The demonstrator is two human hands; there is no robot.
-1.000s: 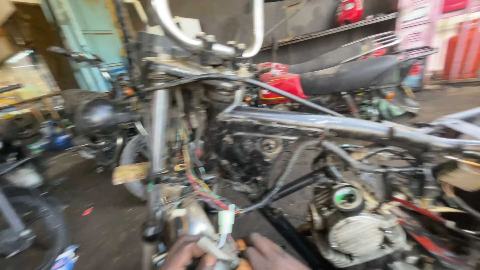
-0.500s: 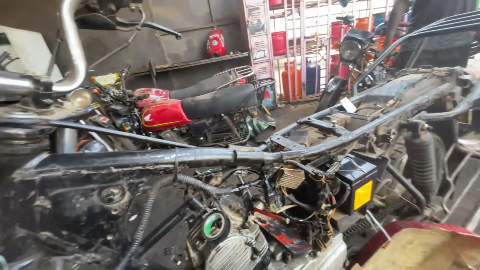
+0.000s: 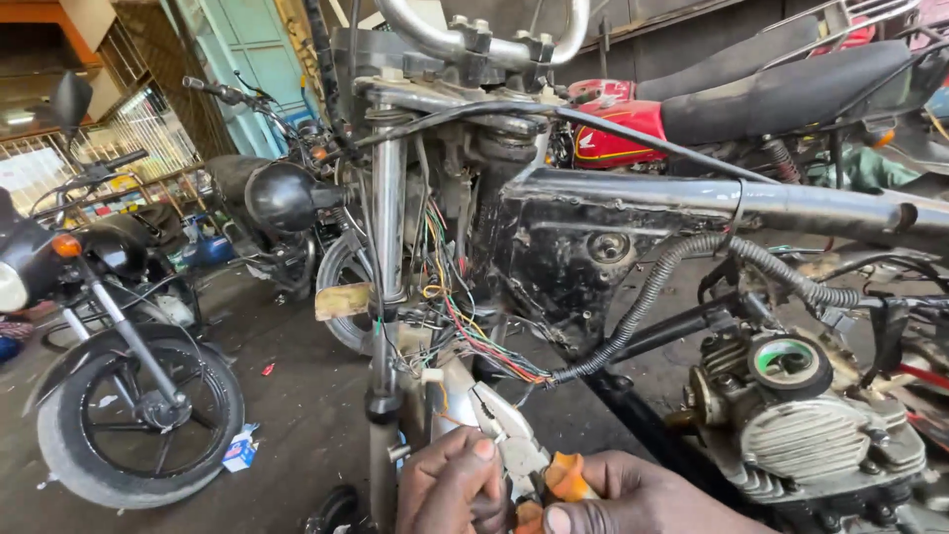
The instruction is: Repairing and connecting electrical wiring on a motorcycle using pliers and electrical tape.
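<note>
At the lower edge we see the right hand (image 3: 633,499) clenched around the orange grips of a pair of pliers (image 3: 519,450), whose metal nose points up-left toward the wiring. Our left hand (image 3: 450,489) curls beside it, fingers touching the tool's head; whether it grips anything else we cannot tell. Just above, the loose bundle of coloured wires (image 3: 474,336) hangs from the steering head of the stripped motorcycle frame (image 3: 593,222), partly sheathed in a ribbed black conduit (image 3: 682,277). We judge the wiring work unfinished: strands lie bare, unsheathed and untied. Rightward sits the finned engine (image 3: 811,435); leftward, a parked motorcycle's front wheel (image 3: 138,410).
</note>
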